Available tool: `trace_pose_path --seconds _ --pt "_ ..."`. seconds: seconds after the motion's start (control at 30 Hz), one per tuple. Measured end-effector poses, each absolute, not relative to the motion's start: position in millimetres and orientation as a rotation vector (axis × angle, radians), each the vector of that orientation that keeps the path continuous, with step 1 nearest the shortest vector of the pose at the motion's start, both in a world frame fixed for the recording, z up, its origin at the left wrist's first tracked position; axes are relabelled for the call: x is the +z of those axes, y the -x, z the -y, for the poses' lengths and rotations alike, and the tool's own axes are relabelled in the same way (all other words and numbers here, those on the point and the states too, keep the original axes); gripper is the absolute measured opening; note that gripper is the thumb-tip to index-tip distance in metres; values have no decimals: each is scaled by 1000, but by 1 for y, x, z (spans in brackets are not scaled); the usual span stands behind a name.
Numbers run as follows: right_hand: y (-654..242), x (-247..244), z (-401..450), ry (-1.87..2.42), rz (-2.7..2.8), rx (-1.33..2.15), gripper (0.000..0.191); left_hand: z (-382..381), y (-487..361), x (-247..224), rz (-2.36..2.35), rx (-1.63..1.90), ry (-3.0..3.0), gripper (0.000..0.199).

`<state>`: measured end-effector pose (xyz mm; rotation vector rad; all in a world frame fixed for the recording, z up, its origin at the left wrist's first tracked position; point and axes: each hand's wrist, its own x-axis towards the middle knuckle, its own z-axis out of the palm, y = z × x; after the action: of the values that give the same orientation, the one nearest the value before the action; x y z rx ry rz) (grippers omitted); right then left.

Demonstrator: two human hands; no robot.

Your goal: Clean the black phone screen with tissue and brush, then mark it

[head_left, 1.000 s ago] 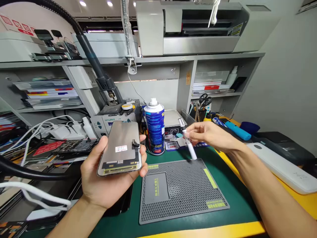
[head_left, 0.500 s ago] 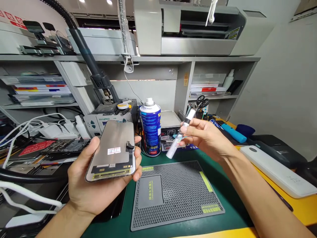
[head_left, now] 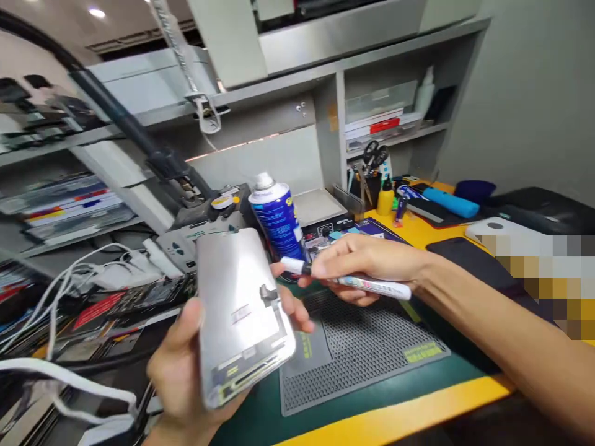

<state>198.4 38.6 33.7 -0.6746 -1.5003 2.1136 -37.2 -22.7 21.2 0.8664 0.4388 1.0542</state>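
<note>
My left hand [head_left: 174,356] is closed around the edges of a phone screen [head_left: 232,272], its metal back facing me with a small label and a flex cable on it. The picture is a little blurred there. My right hand [head_left: 367,263] grips a white marker pen [head_left: 374,286] with a black collar, its white end pointing left toward the screen. Fingertips of my left hand come close to that end; whether they touch it I cannot tell. Below both hands lies a grey honeycomb mat [head_left: 367,365].
A blue spray can [head_left: 277,220] stands just behind the hands. White cables [head_left: 65,365] and several phone parts crowd the left side. Scissors [head_left: 374,158], a yellow bottle [head_left: 385,199] and a dark phone [head_left: 469,263] are at the right. A grey shelf [head_left: 297,77] runs across the back.
The marker has swung from upright to nearly level and come closer to the screen. The screen has moved right and lower, and the camera view has tilted.
</note>
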Motion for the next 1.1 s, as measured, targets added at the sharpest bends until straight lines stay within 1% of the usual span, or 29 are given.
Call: trace_pose_path --seconds 0.1,0.23,0.57,0.73,1.1 --pt "-202 30 -43 674 1531 2222 27 23 40 23 -537 1092 -878 67" --pt "-204 30 -41 714 1529 2240 24 24 39 23 -584 1120 -859 70" --pt "-204 28 -43 680 1512 2283 30 25 35 22 -525 1133 -879 69" --pt "-204 29 -43 636 1464 2315 27 24 35 21 -513 1129 -923 69" --pt "-205 24 -49 605 1447 2413 27 26 37 20 -512 1111 -910 72"
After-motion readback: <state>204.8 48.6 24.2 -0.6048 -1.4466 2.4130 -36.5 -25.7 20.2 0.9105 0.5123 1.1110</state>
